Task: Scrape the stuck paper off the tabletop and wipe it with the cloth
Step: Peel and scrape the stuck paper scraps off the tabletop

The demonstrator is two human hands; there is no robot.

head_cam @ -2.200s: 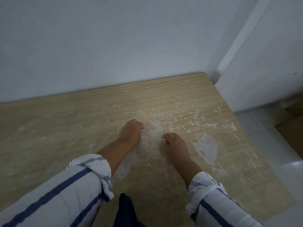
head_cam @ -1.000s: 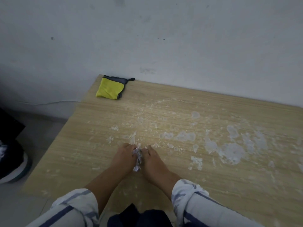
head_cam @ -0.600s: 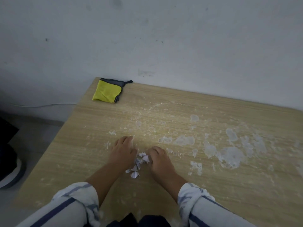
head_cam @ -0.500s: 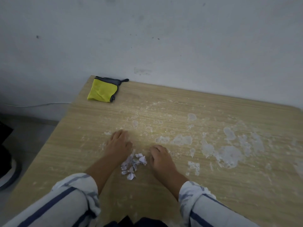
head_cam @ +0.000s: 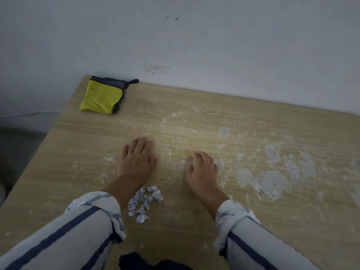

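left hand (head_cam: pixel 137 160) flat on tabletop (head_cam: pixel 78 172), right hand (head_cam: pixel 202 172) curled on stuck paper (head_cam: pixel 180 165).

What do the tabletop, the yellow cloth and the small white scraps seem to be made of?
The tabletop looks like matte wood-look laminate or veneer: pale, straight regular grain. The yellow cloth seems soft textile, perhaps microfibre: wrinkled, folded, dark grey edging. The scraps look like thin paper: torn, curled edges.

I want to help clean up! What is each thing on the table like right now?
Left hand, flat on the tabletop, fingers straight.
Right hand, fingers curled, tips against the tabletop.
Paper scraps, loose pile between the forearms.
Stuck paper, white patches stuck right of the hands.
Cloth, folded, untouched at the far left corner.
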